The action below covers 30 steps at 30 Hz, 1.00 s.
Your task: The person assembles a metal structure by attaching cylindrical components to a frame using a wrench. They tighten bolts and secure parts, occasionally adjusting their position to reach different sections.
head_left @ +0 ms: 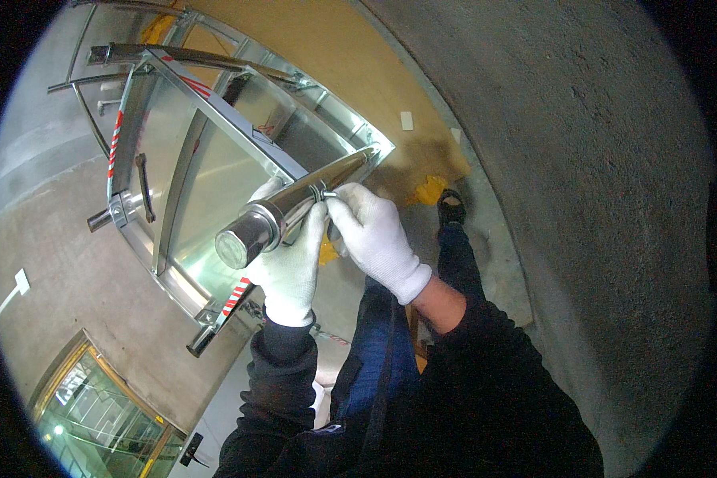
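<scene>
Clasping a steel tube (295, 209) in the left hand (291, 267), the right hand (374, 235) pinches its wire clip (320, 192).

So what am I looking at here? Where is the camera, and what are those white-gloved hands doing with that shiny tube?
The camera sits on a person's head and looks down, with a fisheye lens that bends straight edges. No robot is here, just two hands in white gloves. The left hand grips a polished metal tube from below, near its capped end. The right hand pinches a thin wire ring wrapped around the tube. Behind them stands a steel frame with red-and-white striped tape. Below are a concrete floor and the person's shoe.
</scene>
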Motion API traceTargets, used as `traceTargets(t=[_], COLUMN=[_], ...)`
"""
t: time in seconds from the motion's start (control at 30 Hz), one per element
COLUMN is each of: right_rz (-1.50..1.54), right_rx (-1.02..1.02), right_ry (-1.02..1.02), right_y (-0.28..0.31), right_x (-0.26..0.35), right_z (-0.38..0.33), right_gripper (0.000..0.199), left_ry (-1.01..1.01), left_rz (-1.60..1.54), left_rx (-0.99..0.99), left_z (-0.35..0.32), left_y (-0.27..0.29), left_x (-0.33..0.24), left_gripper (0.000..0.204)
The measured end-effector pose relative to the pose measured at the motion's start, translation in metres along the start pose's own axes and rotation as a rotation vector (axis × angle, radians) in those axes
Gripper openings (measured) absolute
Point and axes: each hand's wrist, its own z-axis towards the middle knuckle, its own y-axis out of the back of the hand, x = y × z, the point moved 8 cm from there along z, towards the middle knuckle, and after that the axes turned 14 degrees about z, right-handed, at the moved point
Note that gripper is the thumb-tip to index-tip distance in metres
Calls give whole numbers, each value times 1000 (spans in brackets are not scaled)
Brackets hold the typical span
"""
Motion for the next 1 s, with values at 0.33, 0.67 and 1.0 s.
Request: traceTargets(t=[0.33, 0.67, 1.0], right_rz=[-588, -1093, -860], right_rx=[161, 533, 480], right_ry=[497, 1069, 878], right_y=[-5, -21, -24], right_x=[21, 57, 71], right_z=[4, 14, 12], right_gripper=[10, 15, 12], left_ry=[31, -35, -93], left_rz=[15, 30, 67], left_rx=[11, -40, -93], left_z=[-2, -2, -3], left_y=[0, 0, 1], left_x=[-3, 0, 3], left_gripper=[52, 54, 53])
